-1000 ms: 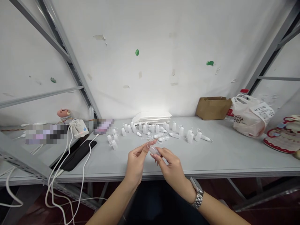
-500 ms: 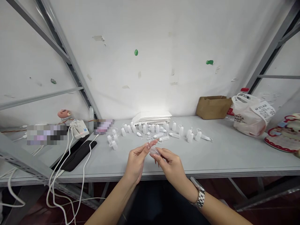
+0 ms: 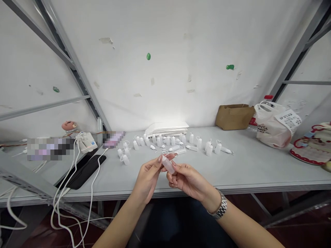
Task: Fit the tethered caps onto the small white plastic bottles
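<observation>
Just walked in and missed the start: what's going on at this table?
A person holds one small translucent bottle between both hands, left hand at its upper end, right hand gripping its lower end, above the grey table's front edge. Many more small white bottles stand or lie in a loose row behind.

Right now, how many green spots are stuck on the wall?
3. One green spot is above the little bottles, one above the brown bag, one far left beside the slanted metal bar. The bars could hide more.
</observation>
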Demonstrator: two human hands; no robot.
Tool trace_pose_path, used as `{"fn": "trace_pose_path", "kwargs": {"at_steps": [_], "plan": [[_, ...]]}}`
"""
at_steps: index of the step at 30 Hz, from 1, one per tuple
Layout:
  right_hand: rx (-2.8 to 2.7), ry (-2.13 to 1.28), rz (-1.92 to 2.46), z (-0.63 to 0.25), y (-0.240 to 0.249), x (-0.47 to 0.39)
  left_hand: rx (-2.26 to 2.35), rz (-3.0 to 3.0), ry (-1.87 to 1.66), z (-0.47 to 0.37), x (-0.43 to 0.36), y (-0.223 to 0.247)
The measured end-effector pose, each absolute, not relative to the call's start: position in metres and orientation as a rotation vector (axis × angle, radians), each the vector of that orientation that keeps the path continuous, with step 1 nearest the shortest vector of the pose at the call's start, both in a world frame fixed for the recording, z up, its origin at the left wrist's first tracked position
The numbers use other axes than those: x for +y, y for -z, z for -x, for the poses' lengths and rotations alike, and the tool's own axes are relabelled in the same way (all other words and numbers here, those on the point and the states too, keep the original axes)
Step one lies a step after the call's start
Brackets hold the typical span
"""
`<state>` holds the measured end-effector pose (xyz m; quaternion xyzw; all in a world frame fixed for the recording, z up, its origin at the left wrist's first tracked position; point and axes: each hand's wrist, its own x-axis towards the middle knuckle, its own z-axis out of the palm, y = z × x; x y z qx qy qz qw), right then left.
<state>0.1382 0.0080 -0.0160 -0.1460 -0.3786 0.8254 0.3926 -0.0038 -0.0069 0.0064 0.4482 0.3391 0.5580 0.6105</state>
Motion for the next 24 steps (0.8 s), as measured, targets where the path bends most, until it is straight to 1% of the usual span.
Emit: {"fn": "trace_pose_path", "kwargs": {"at_steps": [5,8,9,11,14,16,17,19,24], "plan": [[-1.16,-1.878,0.541,-0.136,0.012,0.003,0.868,-1.058,-1.368,0.004,-0.007,-0.003],[-1.327,-1.599,0.697,-0.134,0.011,-0.002,0.885,-1.077,-1.407,0.002,-0.008,0.0],[-1.398,-1.431,0.76,-0.133,0.012,-0.003,0.89,-1.072,-1.411,0.001,-0.009,0.0],[-1.541,-0.97,0.824,-0.132,0.017,-0.006,0.901,-1.046,-1.423,-0.001,-0.011,0.0],[-1.696,-0.241,0.718,-0.13,0.028,-0.007,0.909,-0.978,-1.458,-0.003,-0.014,0.001],[-1.764,0.062,0.655,-0.13,0.034,-0.007,0.906,-0.948,-1.486,-0.005,-0.015,0.003],[-1.787,0.142,0.649,-0.13,0.036,-0.007,0.894,-0.945,-1.492,-0.007,-0.016,0.004],[-1.811,0.183,0.666,-0.13,0.038,-0.007,0.845,-0.961,-1.497,-0.009,-0.016,0.006],[-1.78,-0.066,0.711,-0.129,0.036,-0.013,0.727,-1.062,-1.474,-0.013,-0.015,0.009]]}}
